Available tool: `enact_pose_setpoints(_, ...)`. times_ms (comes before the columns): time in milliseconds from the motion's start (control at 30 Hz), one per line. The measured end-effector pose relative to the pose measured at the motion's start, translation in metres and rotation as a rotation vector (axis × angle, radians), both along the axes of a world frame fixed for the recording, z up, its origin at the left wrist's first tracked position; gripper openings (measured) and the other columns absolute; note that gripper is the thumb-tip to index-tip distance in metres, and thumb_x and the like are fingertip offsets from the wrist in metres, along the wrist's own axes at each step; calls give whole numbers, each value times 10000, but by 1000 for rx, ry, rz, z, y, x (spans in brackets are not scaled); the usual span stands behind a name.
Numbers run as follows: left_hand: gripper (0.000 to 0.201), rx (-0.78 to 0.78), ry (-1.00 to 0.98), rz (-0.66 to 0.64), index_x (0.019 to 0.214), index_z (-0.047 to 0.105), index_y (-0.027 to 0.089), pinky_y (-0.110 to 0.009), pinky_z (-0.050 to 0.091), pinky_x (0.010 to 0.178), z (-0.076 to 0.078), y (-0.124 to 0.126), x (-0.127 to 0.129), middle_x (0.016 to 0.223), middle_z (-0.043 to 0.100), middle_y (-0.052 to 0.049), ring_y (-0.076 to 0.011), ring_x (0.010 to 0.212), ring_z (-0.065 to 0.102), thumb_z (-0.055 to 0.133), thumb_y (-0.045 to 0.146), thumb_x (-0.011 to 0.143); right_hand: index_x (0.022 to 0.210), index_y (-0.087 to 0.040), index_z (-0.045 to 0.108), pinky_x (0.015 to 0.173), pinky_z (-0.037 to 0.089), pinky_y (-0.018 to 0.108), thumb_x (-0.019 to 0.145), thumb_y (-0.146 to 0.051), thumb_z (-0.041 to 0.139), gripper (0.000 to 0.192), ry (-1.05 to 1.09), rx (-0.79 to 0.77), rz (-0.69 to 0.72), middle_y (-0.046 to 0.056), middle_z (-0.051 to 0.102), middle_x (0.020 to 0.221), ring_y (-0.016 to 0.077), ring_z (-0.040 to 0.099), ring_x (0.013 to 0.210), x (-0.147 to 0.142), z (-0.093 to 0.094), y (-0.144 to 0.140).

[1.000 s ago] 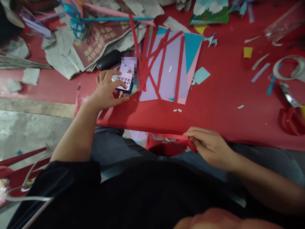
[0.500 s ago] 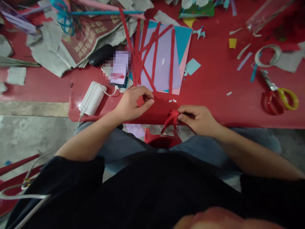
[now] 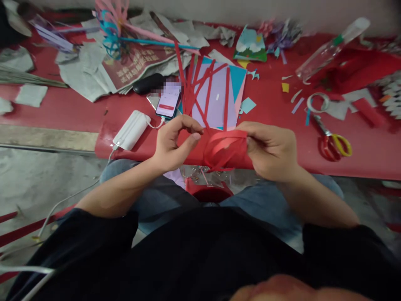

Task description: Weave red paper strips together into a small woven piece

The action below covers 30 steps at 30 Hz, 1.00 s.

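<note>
two bare hands meet over the near edge of the red table (image 3: 360, 163): the right hand (image 3: 271, 150) pinches a bundle of looped red paper strips (image 3: 224, 147) between thumb and fingers, closed on it, while the left hand (image 3: 173, 142) sits just beside the loops with fingers curled and half open, its thumb tip near the strip ends; whether it grips one i cannot tell. the bundle hangs at the table's front edge, above a red stool (image 3: 208, 193) between the knees. counted on the table: one stack of coloured paper sheets (image 3: 216, 98), lilac on top, with roughly seven long red strips lying across it; one phone (image 3: 169, 102) with its screen lit; one white power bank (image 3: 131, 130) wired to it; one dark case (image 3: 148, 83); one pair of scissors (image 3: 332, 140) with red and yellow handles; one tape ring (image 3: 317, 101); one clear plastic bottle (image 3: 332, 48) lying on its side; a spread of newspaper (image 3: 125, 67). a second ago the left hand was on the phone and the right held a flat strip low at the table edge; half a second ago the left had come across to the strips; now both hands are raised and close together and the strip has become several loops.
</note>
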<state>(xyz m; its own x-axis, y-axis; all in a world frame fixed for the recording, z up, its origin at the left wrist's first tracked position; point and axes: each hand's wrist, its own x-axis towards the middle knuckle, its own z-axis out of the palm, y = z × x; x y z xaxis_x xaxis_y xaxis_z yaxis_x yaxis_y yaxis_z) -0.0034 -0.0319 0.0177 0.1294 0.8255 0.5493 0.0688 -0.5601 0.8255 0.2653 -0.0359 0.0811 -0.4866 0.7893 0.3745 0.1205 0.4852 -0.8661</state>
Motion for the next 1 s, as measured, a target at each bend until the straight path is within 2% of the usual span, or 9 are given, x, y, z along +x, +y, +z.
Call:
enact_pose_setpoints(100, 214, -54, -48, -73, 1139, 784, 247, -398, 629, 873, -2, 3, -1, 1049, 798, -79, -198, 961, 747, 790, 435, 1037, 1214, -289, 838, 858, 595, 370, 1181, -284, 627, 214, 46, -19, 52, 42, 796, 1076, 203, 748, 944, 1, 3, 2)
enact_pose_setpoints(200, 328, -204, -96, -209, 1173, 774, 248, -408, 668, 915, 0, 3, 2, 1095, 810, -89, -215, 1005, 781, 788, 546, 1035, 1203, -299, 841, 896, 619, 427, 1173, -355, 637, 213, 34, -29, 55, 64, 791, 1099, 240, 752, 982, 1, -3, 6)
enact_pose_setpoints(300, 386, -386, -119, -342, 1146, 780, 234, -372, 653, 824, 6, 0, 9, 1043, 797, -83, -194, 911, 762, 774, 604, 1038, 1104, -304, 847, 922, 617, 467, 1143, -430, 666, 224, -69, -38, 31, 80, 746, 1091, 264, 723, 1001, 1, -11, 9)
enact_pose_setpoints(400, 375, -501, -113, -417, 1049, 773, 215, -312, 562, 676, 12, -3, 14, 897, 733, -50, -139, 746, 662, 805, 587, 1025, 1063, -302, 845, 869, 598, 426, 1131, -370, 657, 211, -144, -74, 120, 61, 687, 1013, 231, 686, 930, 0, -14, 9)
enact_pose_setpoints(467, 399, -521, -63, -424, 1001, 761, 211, -310, 533, 649, 14, -3, 13, 861, 709, -45, -138, 729, 636, 826, 604, 1005, 1059, -292, 835, 822, 581, 389, 1123, -320, 655, 194, -173, -113, 197, 45, 675, 979, 207, 669, 879, -1, -15, 8)
enact_pose_setpoints(567, 415, -496, 19, -451, 982, 764, 217, -339, 562, 699, 16, 2, 7, 901, 726, -64, -173, 804, 677, 838, 625, 989, 1028, -267, 810, 785, 561, 351, 1115, -287, 663, 172, -186, -133, 257, 33, 706, 968, 186, 668, 842, -5, -17, 8)
enact_pose_setpoints(700, 327, -468, 110, -580, 942, 752, 214, -330, 588, 747, 20, 9, -1, 908, 753, -63, -172, 828, 703, 896, 507, 967, 1017, -235, 797, 763, 539, 318, 1098, -281, 712, 126, -203, -128, 315, 27, 752, 959, 172, 684, 828, -8, -23, 8)
enact_pose_setpoints(833, 248, -478, 209, -704, 945, 742, 199, -290, 581, 733, 22, 12, -4, 879, 760, -50, -148, 794, 700, 911, 380, 959, 1031, -223, 825, 770, 538, 309, 1084, -266, 724, 121, -245, -181, 348, 33, 780, 983, 175, 721, 855, -9, -26, 8)
enact_pose_setpoints(1000, 185, -519, 296, -733, 975, 781, 198, -280, 595, 714, 21, 15, -5, 884, 783, -60, -155, 779, 719, 872, 359, 983, 950, -213, 827, 687, 467, 306, 1064, -343, 772, 181, -343, -326, 323, 4, 746, 833, 156, 656, 726, -8, -26, 7)
